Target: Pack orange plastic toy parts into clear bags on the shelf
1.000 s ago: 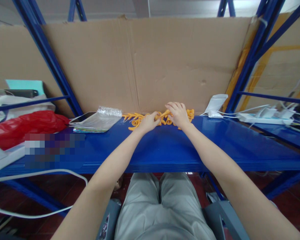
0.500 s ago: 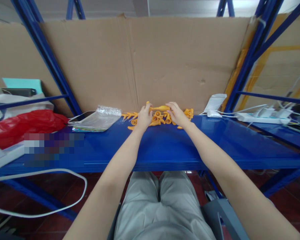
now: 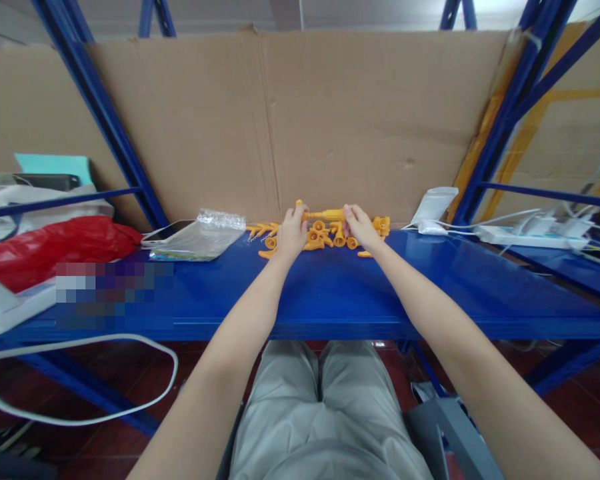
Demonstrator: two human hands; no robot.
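Between my hands a long yellow plastic piece (image 3: 325, 215) with a ribbed middle is held level above the shelf. My left hand (image 3: 293, 232) is closed around its left end, where a small knob sticks up past the fingers. My right hand (image 3: 359, 225) pinches the right end. Below and around lie several yellow plastic parts (image 3: 320, 233), some with round cup-like openings. A branched yellow part (image 3: 263, 229) rests to the left of my left hand, and a cluster of yellow cups (image 3: 381, 225) lies just right of my right hand. My left hand hides some parts.
The blue shelf (image 3: 340, 293) backs onto a cardboard sheet (image 3: 340, 120). At left are a clear plastic packet (image 3: 200, 240), a red bag (image 3: 65, 247) and a white cable loop (image 3: 175, 373). A white device (image 3: 433, 210) and a power strip (image 3: 530, 237) stand at right.
The right hand has shifted slightly to the right, toward the end of the yellow piece, showing more of it. The whole view has moved slightly; the left hand keeps its hold.
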